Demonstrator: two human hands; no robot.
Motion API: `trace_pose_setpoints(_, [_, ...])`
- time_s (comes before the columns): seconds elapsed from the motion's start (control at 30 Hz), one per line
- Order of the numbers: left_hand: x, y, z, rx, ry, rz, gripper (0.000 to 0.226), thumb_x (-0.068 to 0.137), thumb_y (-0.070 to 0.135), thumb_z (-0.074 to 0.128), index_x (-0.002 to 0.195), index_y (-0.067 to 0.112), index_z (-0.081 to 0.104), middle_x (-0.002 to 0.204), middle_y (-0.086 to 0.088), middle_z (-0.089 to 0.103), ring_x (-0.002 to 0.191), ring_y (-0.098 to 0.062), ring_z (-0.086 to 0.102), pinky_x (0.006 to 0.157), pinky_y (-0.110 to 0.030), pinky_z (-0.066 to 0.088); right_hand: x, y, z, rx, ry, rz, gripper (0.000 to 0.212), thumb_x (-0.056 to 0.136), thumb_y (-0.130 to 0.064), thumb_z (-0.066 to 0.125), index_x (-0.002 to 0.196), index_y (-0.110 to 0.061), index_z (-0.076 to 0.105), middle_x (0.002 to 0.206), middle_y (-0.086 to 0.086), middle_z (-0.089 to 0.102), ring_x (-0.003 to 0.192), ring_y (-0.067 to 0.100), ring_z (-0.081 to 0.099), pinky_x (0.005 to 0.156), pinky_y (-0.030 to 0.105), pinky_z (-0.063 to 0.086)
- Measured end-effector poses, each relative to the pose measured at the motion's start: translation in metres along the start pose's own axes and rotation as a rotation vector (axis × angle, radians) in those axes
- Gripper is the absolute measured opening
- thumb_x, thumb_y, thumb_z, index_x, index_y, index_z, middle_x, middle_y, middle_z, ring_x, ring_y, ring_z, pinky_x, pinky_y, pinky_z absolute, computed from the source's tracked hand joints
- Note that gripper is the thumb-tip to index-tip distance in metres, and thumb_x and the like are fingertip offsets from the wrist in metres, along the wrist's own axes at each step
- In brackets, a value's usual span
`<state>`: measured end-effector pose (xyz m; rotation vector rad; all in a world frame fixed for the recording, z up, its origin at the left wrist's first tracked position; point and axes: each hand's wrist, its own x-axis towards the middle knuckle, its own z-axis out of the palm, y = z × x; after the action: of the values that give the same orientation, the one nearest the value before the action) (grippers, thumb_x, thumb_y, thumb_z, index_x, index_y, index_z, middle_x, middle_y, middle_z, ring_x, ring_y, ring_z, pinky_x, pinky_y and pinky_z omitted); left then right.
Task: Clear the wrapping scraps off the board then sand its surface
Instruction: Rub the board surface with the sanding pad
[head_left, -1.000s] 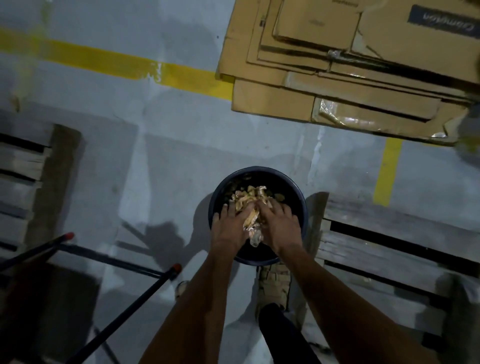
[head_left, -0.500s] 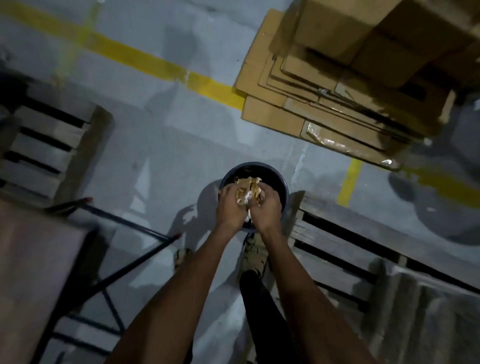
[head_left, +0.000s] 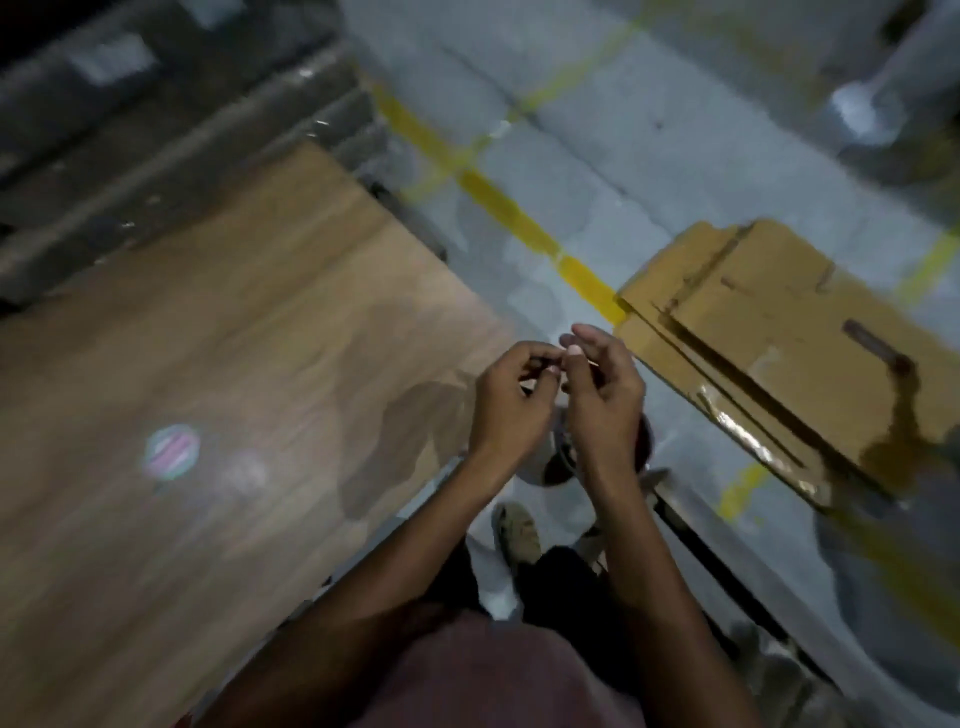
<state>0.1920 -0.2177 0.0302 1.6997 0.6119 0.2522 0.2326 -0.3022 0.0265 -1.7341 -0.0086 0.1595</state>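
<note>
The wooden board (head_left: 218, 332) fills the left of the head view, its surface bare apart from a small round striped disc (head_left: 172, 451). My left hand (head_left: 511, 400) and my right hand (head_left: 605, 395) are raised side by side just off the board's right corner, fingertips nearly touching. The left hand's fingers are curled in with nothing visible in them. The right hand's fingers are relaxed and hold nothing. The dark bucket (head_left: 558, 465) is mostly hidden beneath my hands; no scraps show in this blurred frame.
Flattened cardboard (head_left: 779, 332) lies on the grey floor to the right, crossed by yellow floor lines (head_left: 498, 202). A wooden pallet (head_left: 727, 561) sits at lower right. My shoe (head_left: 517, 532) stands between board and pallet. Dark pallets (head_left: 156, 119) lie beyond the board.
My hands have lifted out of the bucket and let go of the scraps. The view has swung left, bringing the board into sight.
</note>
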Motion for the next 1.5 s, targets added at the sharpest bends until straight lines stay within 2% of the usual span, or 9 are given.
trace_pose_setpoints(0.1, [-0.025,0.024,-0.057,0.017,0.136,0.051,0.015,0.095,-0.002,0.063,0.103,0.007,0.072,0.092,0.004,0.071,0.082,0.001,0.065,0.077,-0.007,0.046,-0.034,-0.043,0.035,0.009,-0.121,-0.086,0.024,0.100,-0.006,0.057,0.121,-0.014,0.067,0.118,-0.003,0.071,0.106,0.012,0.069,0.095,0.043,0.057])
trace_pose_setpoints(0.2, [-0.063,0.040,-0.106,-0.022,0.357,0.071,0.011,0.097,0.003,0.064,0.105,0.005,0.072,0.096,0.000,0.073,0.088,-0.011,0.068,0.076,-0.008,0.046,-0.071,-0.072,0.064,0.001,-0.347,-0.197,0.026,0.100,-0.018,0.056,0.124,-0.019,0.065,0.126,-0.002,0.068,0.111,0.023,0.068,0.095,0.050,0.056])
trace_pose_setpoints(0.43, [-0.183,0.003,-0.190,-0.261,0.924,-0.042,0.026,0.093,0.001,0.065,0.091,0.026,0.070,0.097,-0.005,0.076,0.098,-0.023,0.072,0.090,-0.033,0.054,-0.166,-0.089,0.120,0.033,-0.801,-0.293,0.019,0.093,-0.037,0.061,0.108,-0.047,0.066,0.118,-0.015,0.069,0.111,0.029,0.069,0.089,0.060,0.056])
trace_pose_setpoints(0.63, [-0.298,-0.046,-0.244,-0.340,1.299,-0.139,0.025,0.093,0.005,0.065,0.091,0.029,0.072,0.099,-0.002,0.077,0.099,-0.017,0.073,0.093,-0.033,0.057,-0.270,-0.080,0.160,-0.023,-1.110,-0.276,0.022,0.091,-0.029,0.061,0.112,-0.033,0.068,0.116,-0.015,0.070,0.105,0.032,0.070,0.091,0.059,0.056])
trace_pose_setpoints(0.77, [-0.368,-0.084,-0.287,-0.390,1.488,-0.180,0.018,0.088,0.014,0.066,0.087,0.031,0.072,0.098,0.000,0.078,0.099,-0.016,0.073,0.091,-0.035,0.057,-0.344,-0.068,0.200,-0.067,-1.268,-0.296,0.021,0.101,-0.012,0.059,0.119,-0.022,0.065,0.120,-0.012,0.066,0.099,0.032,0.070,0.085,0.045,0.057])
trace_pose_setpoints(0.97, [-0.476,-0.142,-0.368,-0.351,1.568,-0.284,0.015,0.096,0.005,0.062,0.106,0.010,0.073,0.105,-0.003,0.074,0.096,-0.008,0.069,0.086,-0.024,0.053,-0.477,-0.047,0.283,-0.124,-1.405,-0.314,0.021,0.100,-0.013,0.059,0.117,-0.025,0.065,0.121,-0.003,0.067,0.107,0.028,0.069,0.081,0.037,0.054])
trace_pose_setpoints(1.17, [-0.571,-0.213,-0.433,-0.277,1.616,-0.540,0.022,0.095,0.001,0.060,0.094,0.022,0.070,0.098,-0.003,0.074,0.093,-0.016,0.069,0.086,-0.036,0.058,-0.601,0.003,0.350,-0.415,-1.690,-0.381,0.021,0.096,-0.007,0.061,0.112,-0.017,0.069,0.101,-0.004,0.069,0.095,0.022,0.067,0.087,0.038,0.055])
trace_pose_setpoints(1.33, [-0.615,-0.283,-0.469,-0.225,1.468,-0.846,0.026,0.095,0.000,0.059,0.119,0.000,0.070,0.126,-0.018,0.070,0.114,-0.029,0.066,0.088,-0.025,0.047,-0.676,0.048,0.394,-0.728,-1.975,-0.529,0.023,0.097,-0.007,0.063,0.118,-0.003,0.072,0.116,0.013,0.072,0.106,0.023,0.066,0.092,0.027,0.050])
trace_pose_setpoints(1.5, [-0.624,-0.365,-0.491,-0.356,1.300,-1.059,0.029,0.094,0.004,0.063,0.122,-0.001,0.067,0.121,-0.021,0.072,0.109,-0.033,0.068,0.077,-0.019,0.041,-0.727,0.121,0.447,-1.070,-2.129,-0.755,0.025,0.095,-0.014,0.067,0.117,-0.005,0.074,0.123,0.016,0.073,0.117,0.032,0.066,0.098,0.033,0.049])
